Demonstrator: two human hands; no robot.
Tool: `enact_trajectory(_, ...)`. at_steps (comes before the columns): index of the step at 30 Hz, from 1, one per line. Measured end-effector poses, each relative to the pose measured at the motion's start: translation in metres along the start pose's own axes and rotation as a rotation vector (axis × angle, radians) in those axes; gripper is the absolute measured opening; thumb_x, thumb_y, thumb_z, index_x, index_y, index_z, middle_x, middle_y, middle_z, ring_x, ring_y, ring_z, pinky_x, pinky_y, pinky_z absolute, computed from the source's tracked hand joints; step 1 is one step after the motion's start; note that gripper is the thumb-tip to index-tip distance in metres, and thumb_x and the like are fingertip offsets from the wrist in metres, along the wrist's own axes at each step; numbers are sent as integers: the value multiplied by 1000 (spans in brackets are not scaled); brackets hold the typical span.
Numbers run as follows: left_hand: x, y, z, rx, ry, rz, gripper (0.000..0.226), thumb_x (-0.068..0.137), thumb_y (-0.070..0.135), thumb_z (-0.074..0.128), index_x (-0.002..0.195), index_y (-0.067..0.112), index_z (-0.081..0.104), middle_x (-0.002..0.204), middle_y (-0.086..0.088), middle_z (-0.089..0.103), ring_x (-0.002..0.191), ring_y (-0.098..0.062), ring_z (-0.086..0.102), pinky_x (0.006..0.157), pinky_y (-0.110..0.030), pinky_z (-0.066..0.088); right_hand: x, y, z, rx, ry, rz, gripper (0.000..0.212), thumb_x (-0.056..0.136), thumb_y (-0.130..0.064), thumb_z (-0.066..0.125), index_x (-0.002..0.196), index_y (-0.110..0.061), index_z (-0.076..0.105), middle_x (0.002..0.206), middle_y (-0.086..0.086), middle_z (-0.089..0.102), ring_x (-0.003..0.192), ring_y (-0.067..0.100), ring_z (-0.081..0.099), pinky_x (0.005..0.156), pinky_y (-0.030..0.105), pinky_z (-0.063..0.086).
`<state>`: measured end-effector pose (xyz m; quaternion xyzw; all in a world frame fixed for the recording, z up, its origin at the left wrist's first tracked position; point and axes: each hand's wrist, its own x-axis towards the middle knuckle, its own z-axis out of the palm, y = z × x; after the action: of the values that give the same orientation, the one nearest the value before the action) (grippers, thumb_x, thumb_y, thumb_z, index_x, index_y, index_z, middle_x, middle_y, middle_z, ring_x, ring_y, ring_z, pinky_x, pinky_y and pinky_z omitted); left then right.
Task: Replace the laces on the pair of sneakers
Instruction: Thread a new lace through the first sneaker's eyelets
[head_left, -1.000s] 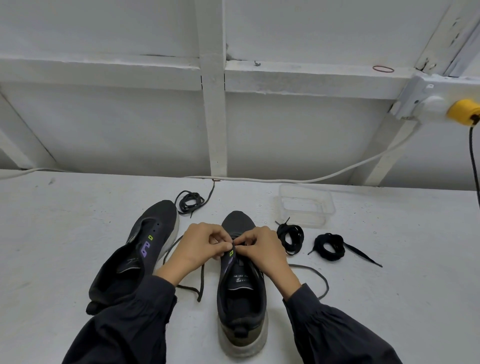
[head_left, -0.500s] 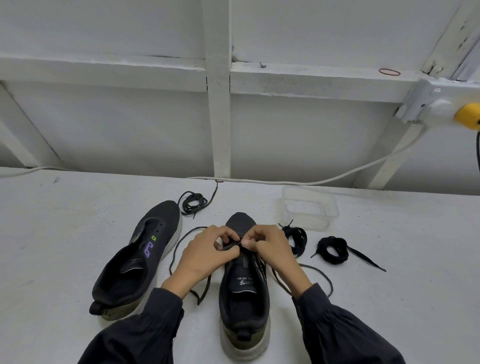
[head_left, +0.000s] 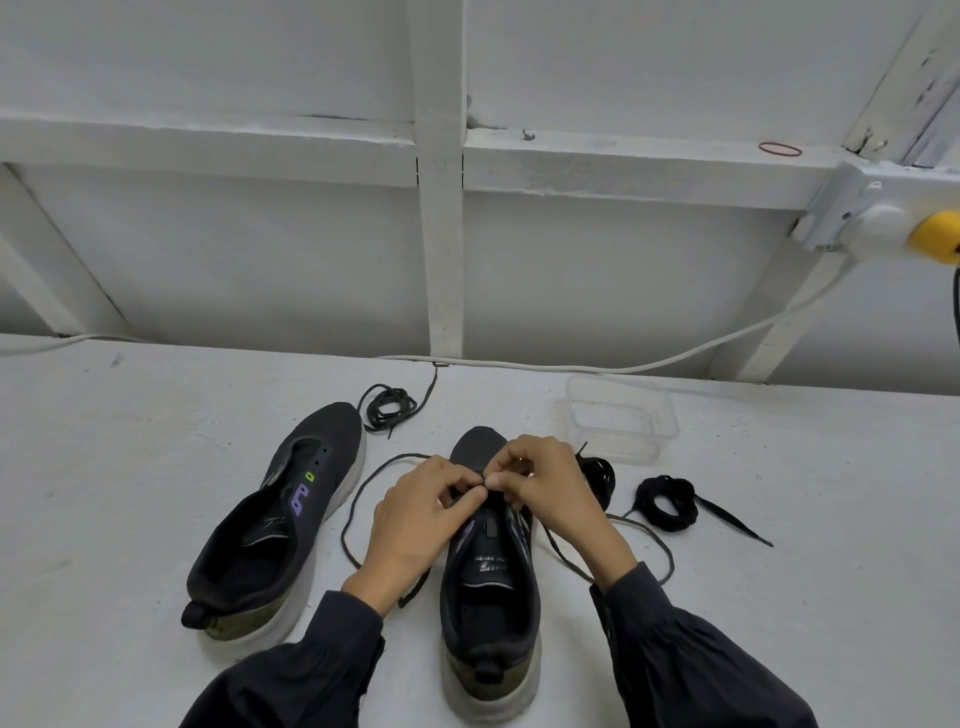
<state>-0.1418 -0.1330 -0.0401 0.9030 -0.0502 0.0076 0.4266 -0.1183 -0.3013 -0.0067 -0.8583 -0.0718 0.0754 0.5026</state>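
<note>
Two dark sneakers stand on the white table. The left sneaker (head_left: 280, 519) has bare eyelets and no lace. Over the eyelets of the right sneaker (head_left: 491, 587) my left hand (head_left: 421, 514) and my right hand (head_left: 540, 483) meet, both pinching a thin dark lace (head_left: 358, 499) at its front eyelets. That lace loops out to the left and trails right across the table. The fingertips hide the eyelet itself. A coiled dark lace (head_left: 389, 405) lies beyond the left sneaker. Two bundled black laces (head_left: 667, 501) (head_left: 600, 478) lie right of my hands.
A clear plastic container (head_left: 618, 421) stands behind the right sneaker. A white cable (head_left: 571, 366) runs along the back edge of the table to a socket with a yellow plug (head_left: 937, 236). White wooden framing rises behind.
Both hands have moved forward along the right sneaker toward its toe, still pinching the lace. More of the tongue shows now. The camera view has shifted slightly.
</note>
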Motion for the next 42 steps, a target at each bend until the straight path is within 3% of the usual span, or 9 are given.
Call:
enact_trajectory(2,-2,-2,3,-93,46,10,19,86,37,70,79,53,63,87,16,63,80,-5,59,76,-40,52,-2,1,-5,94,-39,20,16,79,6,72,83,-10,72,63,-1,65,52,8,60,57,20,52)
enact_trajectory(7,-6,-1,10,-214,103,-5,13,85,31,72,82,44,72,84,12,64,79,-6,59,71,-37,52,-3,1,-9,126,-82,15,26,74,6,77,96,-8,73,66,2,68,59,12,62,60,20,52)
enact_trajectory(13,-7,-2,12,-308,129,-17,8,84,24,75,91,28,78,86,6,64,77,-6,59,66,-29,51,0,-5,-3,65,-58,-24,10,74,-3,81,80,-8,76,66,0,70,54,5,61,55,18,50)
enact_trajectory(18,-6,0,11,-335,154,-29,4,81,23,78,83,25,77,88,7,66,80,-6,61,67,-15,45,0,-6,-2,-24,-59,-55,10,76,-3,78,79,-12,75,71,5,73,58,16,65,61,24,56)
enact_trajectory(23,-7,2,12,-346,159,0,8,81,18,77,79,25,76,85,5,66,78,-8,60,68,-18,45,1,-6,-2,-16,-51,-62,13,75,-3,79,84,-12,76,72,5,73,64,24,71,67,31,60)
enact_trajectory(28,-12,3,15,-399,220,16,34,80,9,77,106,28,70,102,9,65,95,-6,60,78,-23,48,3,-6,1,-50,-24,-58,7,79,-3,75,77,-9,74,64,1,70,59,23,69,62,27,58)
enact_trajectory(32,-15,10,18,-399,133,58,47,75,31,76,120,32,63,114,16,63,112,1,53,87,-10,42,7,-7,4,-105,-14,-84,5,76,-9,78,74,-13,74,66,-1,69,61,14,64,65,27,53)
enact_trajectory(38,-12,17,20,-247,114,68,34,74,27,82,98,41,62,102,19,64,110,-6,51,89,-18,41,8,-10,3,-182,-20,-142,5,75,-12,79,75,-11,74,69,0,67,58,5,56,65,32,53)
enact_trajectory(42,-10,15,20,-194,93,91,34,66,53,63,98,40,63,104,19,64,110,-7,51,94,-23,41,5,-14,1,-110,6,-139,9,73,-6,78,71,-11,72,64,-5,65,52,3,54,59,28,51)
